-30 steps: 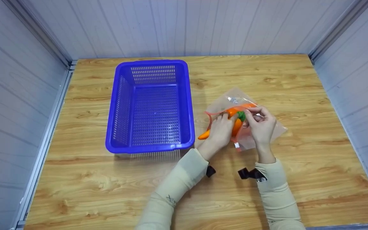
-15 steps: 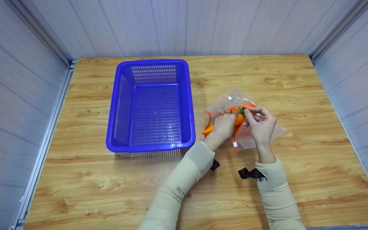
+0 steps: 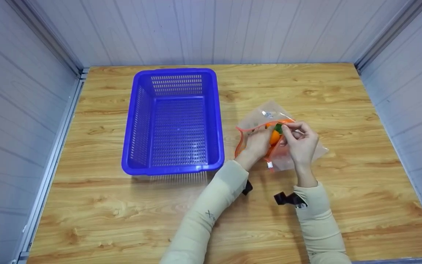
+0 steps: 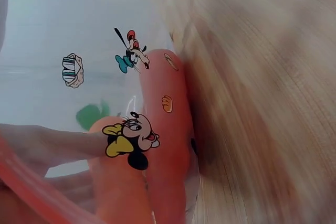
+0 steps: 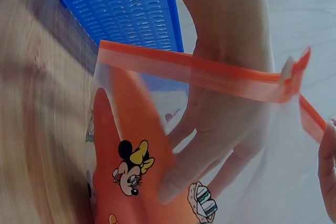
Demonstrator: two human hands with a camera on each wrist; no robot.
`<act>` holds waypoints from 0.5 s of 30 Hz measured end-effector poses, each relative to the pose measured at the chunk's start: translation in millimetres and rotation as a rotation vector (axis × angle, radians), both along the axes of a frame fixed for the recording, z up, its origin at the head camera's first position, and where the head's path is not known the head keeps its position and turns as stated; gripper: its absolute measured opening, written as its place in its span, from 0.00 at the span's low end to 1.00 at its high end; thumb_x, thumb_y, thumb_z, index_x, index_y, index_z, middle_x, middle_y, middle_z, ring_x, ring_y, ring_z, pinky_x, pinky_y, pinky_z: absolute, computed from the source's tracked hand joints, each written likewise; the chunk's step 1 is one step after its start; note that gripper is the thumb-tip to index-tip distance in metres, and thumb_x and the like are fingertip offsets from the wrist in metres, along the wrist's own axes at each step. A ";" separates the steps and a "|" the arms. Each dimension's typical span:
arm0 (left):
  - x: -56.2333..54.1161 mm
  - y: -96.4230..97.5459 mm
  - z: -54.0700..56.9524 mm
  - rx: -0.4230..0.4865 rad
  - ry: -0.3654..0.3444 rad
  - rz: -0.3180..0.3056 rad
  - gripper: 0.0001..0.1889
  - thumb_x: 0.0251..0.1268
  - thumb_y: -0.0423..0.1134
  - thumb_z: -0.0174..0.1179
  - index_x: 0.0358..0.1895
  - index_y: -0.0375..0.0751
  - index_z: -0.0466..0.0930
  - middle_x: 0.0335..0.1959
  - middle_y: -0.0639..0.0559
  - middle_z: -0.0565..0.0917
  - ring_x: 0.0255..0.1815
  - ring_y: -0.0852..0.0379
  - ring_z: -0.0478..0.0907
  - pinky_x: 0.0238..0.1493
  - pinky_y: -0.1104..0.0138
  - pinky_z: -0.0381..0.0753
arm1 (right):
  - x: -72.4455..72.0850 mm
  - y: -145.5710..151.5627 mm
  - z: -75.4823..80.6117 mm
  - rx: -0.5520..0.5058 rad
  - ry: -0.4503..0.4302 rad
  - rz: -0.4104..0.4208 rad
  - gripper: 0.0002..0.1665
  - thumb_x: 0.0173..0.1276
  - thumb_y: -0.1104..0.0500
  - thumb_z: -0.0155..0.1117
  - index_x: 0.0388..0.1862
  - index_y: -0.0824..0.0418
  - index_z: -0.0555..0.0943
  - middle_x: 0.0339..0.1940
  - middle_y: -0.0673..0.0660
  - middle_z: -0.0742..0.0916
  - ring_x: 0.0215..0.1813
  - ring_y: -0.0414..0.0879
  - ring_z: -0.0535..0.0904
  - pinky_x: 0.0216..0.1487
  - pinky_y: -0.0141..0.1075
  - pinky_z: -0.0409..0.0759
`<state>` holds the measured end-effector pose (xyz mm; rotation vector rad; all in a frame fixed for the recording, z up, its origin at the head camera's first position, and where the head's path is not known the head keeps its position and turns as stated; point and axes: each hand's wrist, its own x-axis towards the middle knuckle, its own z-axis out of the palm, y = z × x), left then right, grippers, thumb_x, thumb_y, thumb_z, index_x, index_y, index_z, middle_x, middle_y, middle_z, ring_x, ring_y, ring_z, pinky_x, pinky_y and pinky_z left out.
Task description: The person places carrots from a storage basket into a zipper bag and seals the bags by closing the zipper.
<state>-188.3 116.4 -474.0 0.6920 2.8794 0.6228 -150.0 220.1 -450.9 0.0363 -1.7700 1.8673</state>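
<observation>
A clear zip bag with an orange-red zip rim and cartoon prints lies on the table, its mouth spread apart. My left hand reaches through that mouth and holds an orange carrot with a green top. In the right wrist view, the fingers of this hand show through the film, against the carrot's side. A second, redder long piece lies beside the carrot in the bag, its kind unclear. My right hand pinches the bag's rim near the green top. The carrot's narrow end is mostly hidden by my left hand.
To the left stands a blue perforated plastic basket with nothing in it. A white slider sits at the near end of the zip. Pale panel walls enclose the wooden table on the back and sides.
My left hand has moved right and a little away from me, deeper into the bag. The carrot's narrow end, which stuck out over the rim, has gone inside. My right hand has stayed put.
</observation>
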 end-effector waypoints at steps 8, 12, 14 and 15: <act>4.3 -5.2 9.4 -0.034 0.036 -0.026 0.20 0.63 0.42 0.52 0.57 0.45 0.68 0.38 0.52 0.79 0.33 0.58 0.75 0.37 0.71 0.76 | -9.5 13.4 -15.6 0.048 0.014 -0.013 0.07 0.52 0.68 0.66 0.27 0.72 0.79 0.21 0.68 0.80 0.08 0.45 0.70 0.09 0.31 0.70; 9.8 -10.0 17.6 -0.036 0.021 -0.045 0.16 0.63 0.43 0.52 0.52 0.42 0.71 0.40 0.51 0.78 0.32 0.58 0.75 0.39 0.71 0.76 | -4.8 8.4 -3.6 0.067 0.017 -0.022 0.01 0.52 0.71 0.64 0.25 0.70 0.80 0.19 0.66 0.80 0.08 0.44 0.71 0.09 0.31 0.70; 13.3 -12.6 21.3 -0.034 0.038 -0.058 0.16 0.62 0.43 0.53 0.50 0.41 0.71 0.39 0.50 0.77 0.33 0.58 0.75 0.39 0.71 0.76 | -0.1 4.2 7.5 0.070 0.007 -0.015 0.02 0.52 0.73 0.63 0.25 0.70 0.80 0.18 0.65 0.80 0.09 0.43 0.71 0.10 0.30 0.71; 15.1 -13.8 23.4 -0.032 0.049 -0.065 0.17 0.61 0.43 0.54 0.51 0.41 0.71 0.39 0.49 0.77 0.34 0.58 0.75 0.40 0.70 0.76 | 1.2 3.2 10.8 0.072 0.001 -0.016 0.02 0.52 0.74 0.63 0.24 0.70 0.80 0.18 0.67 0.80 0.09 0.44 0.71 0.10 0.31 0.71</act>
